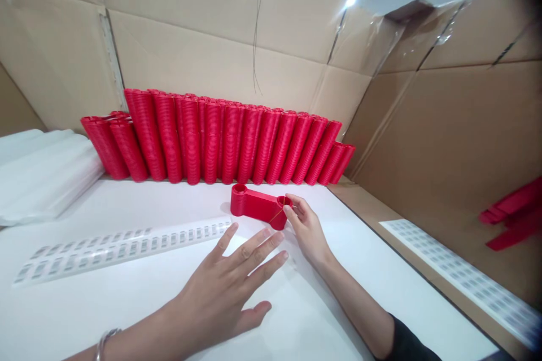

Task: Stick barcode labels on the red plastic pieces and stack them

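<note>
Red plastic, or something like it, formed the two-ended piece (260, 205) standing just below the centre of the frame on the white tabletop (148, 198). The right hand (305, 230) grasped its right end between thumb and fingers, presumably to steady it, where a thin yellowish band (277, 215) slanted across that end. Lower centre, the left hand (237, 279) gripped nothing: its fingers were loosely spread, palm down, just in front of the piece, perhaps to leave the pinching fingers room. Whether a fingertip brushed the band, I couldn't tell. Across the middle, red ribbed columns (231, 144) stood upright before the cardboard wall (190, 39), packed closely, likely so each propped its neighbour. Left of centre, a printed label sheet (122, 249) lay flat, seemingly placed for easy reach; another label sheet (461, 276) lay at the lower right.
</note>
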The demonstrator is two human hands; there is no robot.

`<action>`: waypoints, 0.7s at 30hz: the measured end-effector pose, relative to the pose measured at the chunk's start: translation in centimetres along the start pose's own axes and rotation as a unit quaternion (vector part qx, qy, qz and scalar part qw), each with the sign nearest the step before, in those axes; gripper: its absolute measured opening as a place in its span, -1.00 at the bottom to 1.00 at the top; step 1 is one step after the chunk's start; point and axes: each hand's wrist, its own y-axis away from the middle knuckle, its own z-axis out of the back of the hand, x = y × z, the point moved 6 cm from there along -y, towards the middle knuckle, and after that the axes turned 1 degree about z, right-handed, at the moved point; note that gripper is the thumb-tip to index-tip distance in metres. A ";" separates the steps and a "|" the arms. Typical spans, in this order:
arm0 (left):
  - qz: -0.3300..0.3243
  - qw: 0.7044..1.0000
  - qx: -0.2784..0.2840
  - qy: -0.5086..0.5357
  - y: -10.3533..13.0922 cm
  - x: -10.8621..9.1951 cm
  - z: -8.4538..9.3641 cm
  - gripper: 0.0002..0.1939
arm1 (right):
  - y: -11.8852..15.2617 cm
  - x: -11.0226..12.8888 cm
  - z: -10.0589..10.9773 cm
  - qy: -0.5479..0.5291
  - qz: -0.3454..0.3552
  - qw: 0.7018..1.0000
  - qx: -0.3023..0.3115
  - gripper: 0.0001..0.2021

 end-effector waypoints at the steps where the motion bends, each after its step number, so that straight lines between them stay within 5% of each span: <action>1: 0.001 1.000 -0.001 0.000 0.0 0.0 -0.1 -0.45 | 0.0 0.1 -0.1 0.000 0.005 1.000 0.003 -0.65; 15: 0.024 0.999 0.004 -0.025 0.1 0.2 -0.4 -0.39 | 0.4 1.1 -0.6 0.061 0.062 0.996 0.032 -0.80; 21: 0.052 0.997 0.010 -0.051 -1.3 1.7 -2.0 -0.40 | -0.9 2.5 -2.2 0.120 0.099 0.985 0.072 -0.81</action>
